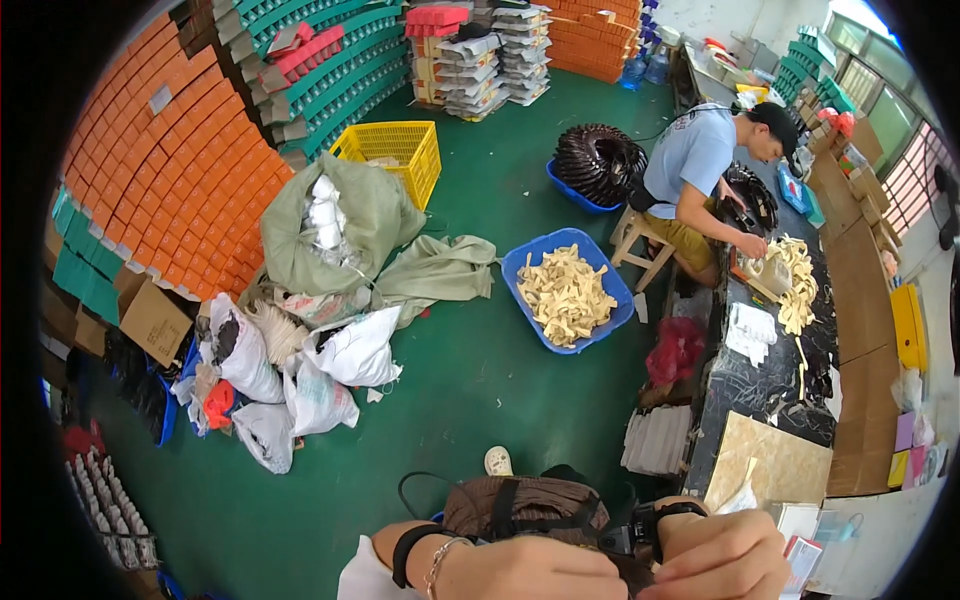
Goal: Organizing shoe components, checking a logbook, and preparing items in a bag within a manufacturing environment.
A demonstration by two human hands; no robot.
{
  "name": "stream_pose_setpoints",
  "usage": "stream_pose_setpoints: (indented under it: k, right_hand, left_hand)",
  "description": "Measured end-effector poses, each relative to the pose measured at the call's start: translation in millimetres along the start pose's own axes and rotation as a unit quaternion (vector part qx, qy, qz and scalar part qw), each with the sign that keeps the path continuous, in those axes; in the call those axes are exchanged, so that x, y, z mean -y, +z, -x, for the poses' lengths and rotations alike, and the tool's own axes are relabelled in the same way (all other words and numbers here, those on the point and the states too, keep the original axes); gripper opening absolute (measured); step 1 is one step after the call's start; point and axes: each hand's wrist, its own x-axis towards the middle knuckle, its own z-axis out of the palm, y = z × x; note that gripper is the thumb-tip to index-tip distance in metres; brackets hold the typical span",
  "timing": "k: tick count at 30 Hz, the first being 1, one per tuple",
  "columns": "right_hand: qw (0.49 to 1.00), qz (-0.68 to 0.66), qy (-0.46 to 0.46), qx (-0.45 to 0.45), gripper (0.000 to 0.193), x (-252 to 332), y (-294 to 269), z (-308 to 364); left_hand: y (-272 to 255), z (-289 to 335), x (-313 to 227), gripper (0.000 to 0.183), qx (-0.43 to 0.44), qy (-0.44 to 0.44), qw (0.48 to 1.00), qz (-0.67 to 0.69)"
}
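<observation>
At the lower edge, my left hand [535, 568] shows its back, with a black band and a silver bracelet on the wrist. My right hand [725, 562] is close beside it, fingers bent and pressed together. A black strap holds a small black camera [622, 540] at the right wrist. Both hands look closed. A bit of dark material [638, 576] shows between them, and whatever they hold is mostly hidden. Just beyond the hands lies a brown ribbed cloth-like thing [530, 505] with black straps. The tip of a light shoe [498, 461] shows on the floor.
At the right, a person [705, 165] sits on a wooden stool [640, 245] at a long dark workbench [735, 400]. A blue tub [620, 318] holds cream-coloured strips. White sacks [365, 350], a green sack [385, 215], a yellow crate [425, 165] and stacked orange boxes [190, 170] stand left.
</observation>
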Motion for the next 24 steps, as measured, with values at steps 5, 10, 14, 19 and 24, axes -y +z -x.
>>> stream_pose_setpoints:
  k: [5,10,14,19,24]
  right_hand:
    - [0.991,0.049,0.12,0.038,0.017,-53.5,9.2,16.3]
    - [0.901,0.149,0.375,0.157,0.016,-112.9,7.1,75.8]
    - [0.705,0.202,0.52,0.437,0.033,-151.4,-11.8,178.3]
    - [0.57,0.144,0.617,0.522,0.045,-225.5,-12.7,244.9]
    - [0.604,0.183,0.538,0.559,0.047,-341.9,17.1,214.4]
  left_hand:
    - [-57.3,8.5,23.1,0.015,0.092,-0.213,0.97,-0.075]
    - [-86.0,52.7,63.9,0.015,0.066,-0.462,0.855,-0.226]
    - [-131.8,139.7,89.6,0.021,0.136,-0.541,0.716,-0.421]
    - [-188.3,262.1,65.1,0.028,0.165,-0.754,0.423,-0.474]
    - [-196.4,270.9,59.1,0.043,-0.01,-0.842,0.301,-0.448]
